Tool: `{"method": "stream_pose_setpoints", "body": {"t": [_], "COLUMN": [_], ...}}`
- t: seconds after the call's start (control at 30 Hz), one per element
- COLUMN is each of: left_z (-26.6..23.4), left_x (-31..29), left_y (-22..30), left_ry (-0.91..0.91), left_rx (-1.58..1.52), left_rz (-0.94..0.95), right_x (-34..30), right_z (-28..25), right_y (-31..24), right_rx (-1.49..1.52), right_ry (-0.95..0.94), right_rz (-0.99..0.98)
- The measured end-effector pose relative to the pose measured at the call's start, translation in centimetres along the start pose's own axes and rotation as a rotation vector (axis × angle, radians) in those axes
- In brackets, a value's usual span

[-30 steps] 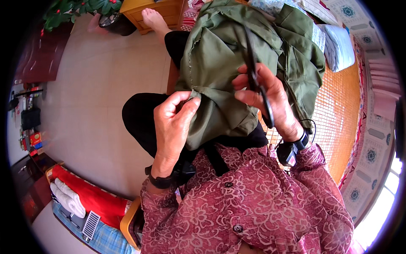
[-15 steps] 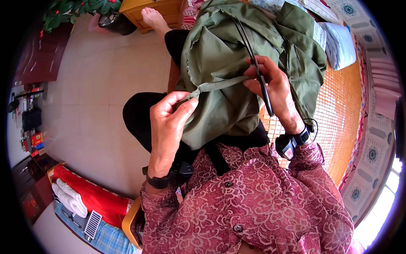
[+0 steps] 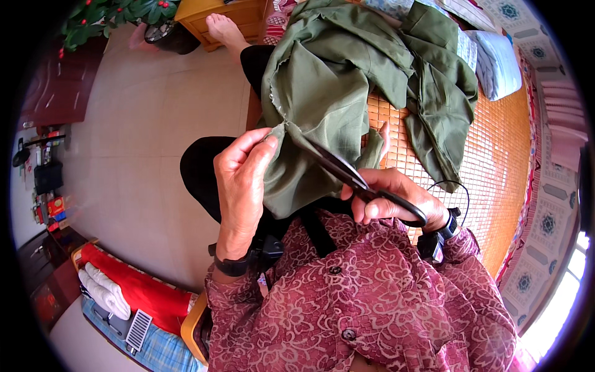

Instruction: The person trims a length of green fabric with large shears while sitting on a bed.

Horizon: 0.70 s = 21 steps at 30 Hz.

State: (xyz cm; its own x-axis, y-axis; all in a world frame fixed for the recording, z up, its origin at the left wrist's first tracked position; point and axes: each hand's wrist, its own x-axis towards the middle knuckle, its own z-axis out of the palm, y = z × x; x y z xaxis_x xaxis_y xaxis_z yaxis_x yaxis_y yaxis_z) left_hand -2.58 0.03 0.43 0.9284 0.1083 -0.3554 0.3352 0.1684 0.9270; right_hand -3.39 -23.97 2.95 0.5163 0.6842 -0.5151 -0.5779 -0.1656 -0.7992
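Long black metal scissors (image 3: 347, 174) swung toward left hand (image 3: 240, 180) | right hand (image 3: 406, 187) clamped on them | left pinching crumpled olive-green cloth (image 3: 328, 93)

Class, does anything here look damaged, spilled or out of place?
The green fabric has a ragged, whitish edge just beyond the left hand; it looks frayed, unlike the smoother material around it. I see no spill.

We note a tan mat of small square tiles (image 3: 496, 142); crumpled olive-green cloth (image 3: 347, 74) lies partly on it, a folded pale-blue fabric bundle (image 3: 498, 65) toward its far end.
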Motion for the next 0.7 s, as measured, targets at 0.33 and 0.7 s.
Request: {"method": "stream_pose_setpoints", "body": {"t": [0.33,0.7], "left_z": [0.4,0.2], "left_x": [-0.6,-0.7], "left_y": [0.2,0.1], "left_ry": [0.056,0.052], "left_rx": [-0.016,0.015], "left_rz": [0.045,0.069], "right_x": [0.9,1.5], "right_z": [0.6,0.9], "right_y": [0.1,-0.1], "right_rx": [0.032,0.019], "right_ry": [0.006,0.045], "right_rz": [0.094,0.064]}}
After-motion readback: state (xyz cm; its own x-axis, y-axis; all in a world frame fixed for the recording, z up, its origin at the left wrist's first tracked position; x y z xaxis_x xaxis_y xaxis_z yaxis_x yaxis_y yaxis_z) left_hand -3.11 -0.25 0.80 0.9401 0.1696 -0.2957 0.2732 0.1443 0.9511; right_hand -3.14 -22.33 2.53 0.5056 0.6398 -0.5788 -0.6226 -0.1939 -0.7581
